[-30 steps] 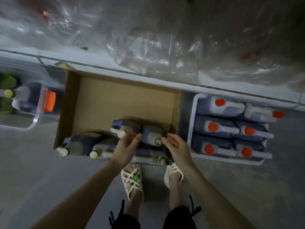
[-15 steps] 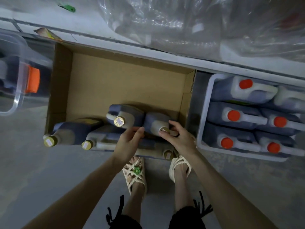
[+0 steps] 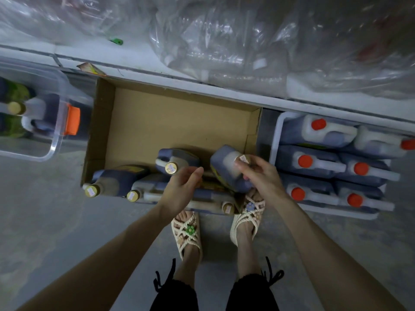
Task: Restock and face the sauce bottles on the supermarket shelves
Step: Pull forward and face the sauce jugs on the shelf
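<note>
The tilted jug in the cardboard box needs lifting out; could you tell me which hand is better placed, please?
Right. The right hand grips the tilted jug by its neck, just under the cap, while the left hand hangs open beside it, holding nothing.

head cam: sat up on your head, tilted steeply down
faced: cardboard box point(image 3: 179, 122) on the floor point(image 3: 45, 221), shelf edge up top
nearness: pretty close
</note>
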`<state>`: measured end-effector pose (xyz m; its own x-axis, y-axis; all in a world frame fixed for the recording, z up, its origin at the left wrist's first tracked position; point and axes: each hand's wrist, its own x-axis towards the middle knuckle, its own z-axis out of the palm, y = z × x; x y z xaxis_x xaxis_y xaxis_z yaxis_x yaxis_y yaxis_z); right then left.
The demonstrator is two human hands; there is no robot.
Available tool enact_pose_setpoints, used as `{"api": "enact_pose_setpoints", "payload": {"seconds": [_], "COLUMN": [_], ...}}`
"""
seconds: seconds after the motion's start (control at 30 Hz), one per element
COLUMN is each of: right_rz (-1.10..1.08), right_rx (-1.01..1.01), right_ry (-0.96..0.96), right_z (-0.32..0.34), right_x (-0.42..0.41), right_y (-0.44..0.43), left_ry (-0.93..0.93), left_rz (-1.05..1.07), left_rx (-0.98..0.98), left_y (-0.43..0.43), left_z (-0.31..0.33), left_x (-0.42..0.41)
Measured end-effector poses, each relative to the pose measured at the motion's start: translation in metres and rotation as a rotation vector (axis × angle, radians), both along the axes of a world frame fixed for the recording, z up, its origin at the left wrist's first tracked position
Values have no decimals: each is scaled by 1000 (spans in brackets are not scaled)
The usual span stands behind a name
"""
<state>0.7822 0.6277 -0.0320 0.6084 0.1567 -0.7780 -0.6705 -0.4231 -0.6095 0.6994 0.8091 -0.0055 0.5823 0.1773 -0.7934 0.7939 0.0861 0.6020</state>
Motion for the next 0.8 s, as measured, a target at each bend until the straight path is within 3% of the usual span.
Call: {"api": "enact_pose_setpoints", "payload": {"seconds": [0.2,0.43,0.8], "right_rz": [-70,-67,-63], "right_rx": [15,4,151], "right_ry": [-141,-350,-861], "right_z": [109,278,614], "right_x": [32,78,129], "right_y": [-13,-24,-47], "left_ry": [-69,-204,-749], "left_rz": [-44,-283,-482], "left_rx": [-33,7,43], "left_y": [-7,-14,-49], "left_z": [80,214,495], "left_x": [34,84,176]}}
